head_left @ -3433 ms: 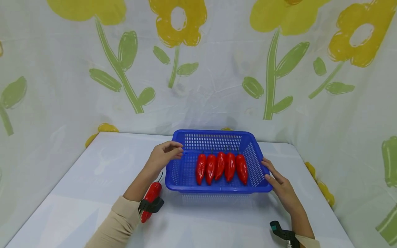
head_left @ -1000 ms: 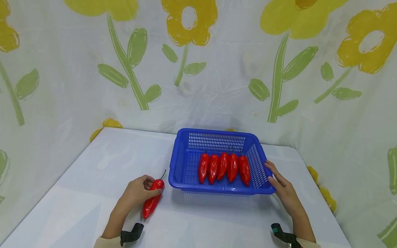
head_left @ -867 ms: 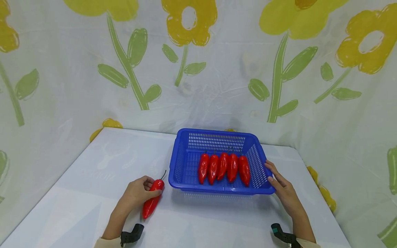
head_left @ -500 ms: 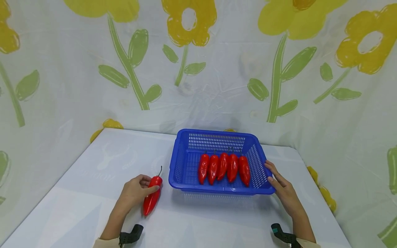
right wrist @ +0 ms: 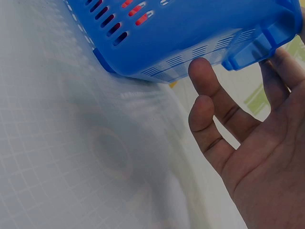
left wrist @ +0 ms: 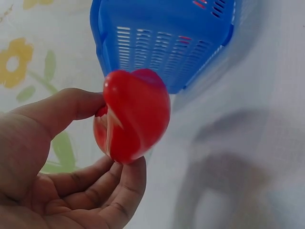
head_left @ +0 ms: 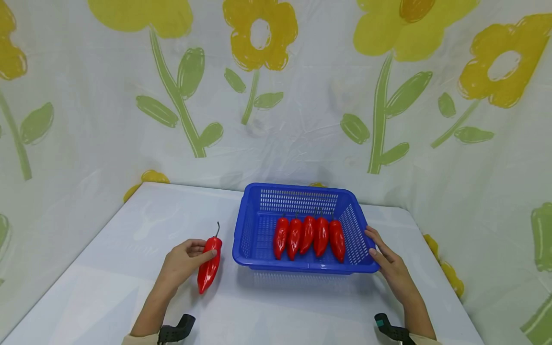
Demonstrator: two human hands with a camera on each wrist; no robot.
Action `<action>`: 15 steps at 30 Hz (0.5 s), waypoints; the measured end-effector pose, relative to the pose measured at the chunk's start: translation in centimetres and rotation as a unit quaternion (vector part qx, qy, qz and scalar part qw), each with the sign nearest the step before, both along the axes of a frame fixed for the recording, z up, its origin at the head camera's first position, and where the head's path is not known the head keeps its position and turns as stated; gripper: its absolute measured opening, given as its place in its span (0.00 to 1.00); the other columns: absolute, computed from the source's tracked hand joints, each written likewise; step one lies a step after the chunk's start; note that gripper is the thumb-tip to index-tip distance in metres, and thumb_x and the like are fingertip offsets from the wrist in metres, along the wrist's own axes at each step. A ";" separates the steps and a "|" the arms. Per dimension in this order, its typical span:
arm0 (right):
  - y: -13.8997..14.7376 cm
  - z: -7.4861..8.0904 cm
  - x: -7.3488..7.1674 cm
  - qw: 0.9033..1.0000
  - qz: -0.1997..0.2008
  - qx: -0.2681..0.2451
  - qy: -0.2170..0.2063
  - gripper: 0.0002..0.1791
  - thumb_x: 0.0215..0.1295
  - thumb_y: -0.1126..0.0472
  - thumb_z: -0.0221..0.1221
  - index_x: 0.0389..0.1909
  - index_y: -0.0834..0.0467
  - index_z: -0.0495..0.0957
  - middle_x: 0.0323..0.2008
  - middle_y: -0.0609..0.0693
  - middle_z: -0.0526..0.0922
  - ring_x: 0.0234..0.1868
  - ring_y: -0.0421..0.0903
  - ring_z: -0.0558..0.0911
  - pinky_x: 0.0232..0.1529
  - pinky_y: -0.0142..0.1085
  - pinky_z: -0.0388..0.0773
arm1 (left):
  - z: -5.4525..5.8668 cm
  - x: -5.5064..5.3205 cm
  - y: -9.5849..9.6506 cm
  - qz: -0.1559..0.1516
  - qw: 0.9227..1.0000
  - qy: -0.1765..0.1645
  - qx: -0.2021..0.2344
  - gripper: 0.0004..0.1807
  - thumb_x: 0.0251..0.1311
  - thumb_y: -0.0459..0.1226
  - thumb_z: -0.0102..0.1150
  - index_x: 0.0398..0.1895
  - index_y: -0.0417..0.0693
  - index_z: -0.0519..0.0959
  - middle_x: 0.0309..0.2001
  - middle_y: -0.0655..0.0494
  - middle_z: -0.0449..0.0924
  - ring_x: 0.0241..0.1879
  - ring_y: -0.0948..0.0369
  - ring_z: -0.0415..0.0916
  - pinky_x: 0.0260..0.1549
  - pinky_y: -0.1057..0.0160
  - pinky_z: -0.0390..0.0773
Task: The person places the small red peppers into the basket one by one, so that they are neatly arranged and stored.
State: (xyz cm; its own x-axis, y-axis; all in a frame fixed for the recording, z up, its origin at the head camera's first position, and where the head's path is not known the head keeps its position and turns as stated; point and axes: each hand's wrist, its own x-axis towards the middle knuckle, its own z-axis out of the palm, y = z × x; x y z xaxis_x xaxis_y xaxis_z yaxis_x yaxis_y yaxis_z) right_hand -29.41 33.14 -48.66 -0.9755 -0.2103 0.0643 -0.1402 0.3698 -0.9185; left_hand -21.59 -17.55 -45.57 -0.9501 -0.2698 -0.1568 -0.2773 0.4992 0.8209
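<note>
My left hand [head_left: 178, 263] pinches a glossy red chili pepper [head_left: 209, 272] between thumb and fingertips, left of the basket. The pepper's dark stem points away and its tip towards me. In the left wrist view this chili pepper [left wrist: 138, 117] appears end-on, raised over the white surface. At the right, my right hand [head_left: 394, 273] holds the rim of a blue perforated plastic basket [head_left: 297, 266]. From the right wrist view, the basket [right wrist: 181, 28] has thumb and fingers at its rim, while other fingers [right wrist: 205, 76] hang free below. Several red chili peppers [head_left: 308, 235] lie side by side in the basket.
The basket stands on a white table [head_left: 276, 311] near its back edge. Behind and beside the table hangs a white cloth [head_left: 302, 124] printed with yellow flowers. A black wrist strap mount [head_left: 177, 328] sits on the left forearm, another mount [head_left: 392, 328] on the right.
My left hand has come back from the basket's left side, taken hold of the chili pepper on the table and raised it slightly. My right hand stays at the basket rim.
</note>
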 end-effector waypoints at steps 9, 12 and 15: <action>0.1 -0.1 0.0 1.000 0.002 0.009 0.004 0.29 0.79 0.48 0.48 0.78 0.39 0.57 0.79 0.42 0.49 0.76 0.66 0.50 0.60 0.55 0.67 | 0.7 -0.4 -0.1 0.004 1.000 0.001 0.018 0.37 0.56 0.52 0.71 0.60 0.37 0.73 0.53 0.39 0.78 0.53 0.44 0.76 0.44 0.51 0.84; 0.1 -0.1 0.1 1.000 0.001 0.008 0.003 0.29 0.79 0.48 0.48 0.78 0.39 0.57 0.79 0.42 0.49 0.76 0.66 0.51 0.59 0.54 0.68 | 1.2 -0.5 -0.1 0.005 1.000 0.008 0.023 0.35 0.57 0.51 0.70 0.60 0.38 0.73 0.54 0.40 0.78 0.53 0.45 0.76 0.46 0.51 0.84; 0.0 -0.1 0.0 1.000 0.000 0.007 0.004 0.29 0.79 0.48 0.48 0.78 0.40 0.57 0.79 0.43 0.49 0.76 0.67 0.51 0.59 0.55 0.68 | 1.8 -0.7 0.0 0.005 0.999 0.012 0.032 0.35 0.58 0.51 0.70 0.61 0.38 0.73 0.54 0.41 0.78 0.54 0.45 0.76 0.48 0.49 0.83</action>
State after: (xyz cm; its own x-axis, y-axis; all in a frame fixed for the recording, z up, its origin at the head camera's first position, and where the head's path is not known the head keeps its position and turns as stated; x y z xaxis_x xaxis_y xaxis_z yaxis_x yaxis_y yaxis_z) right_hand -29.37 33.17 -48.72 -0.9749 -0.2113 0.0697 -0.1481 0.3822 -0.9122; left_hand -22.32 -17.58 -43.78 -0.9512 -0.2688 -0.1517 -0.2620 0.4431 0.8573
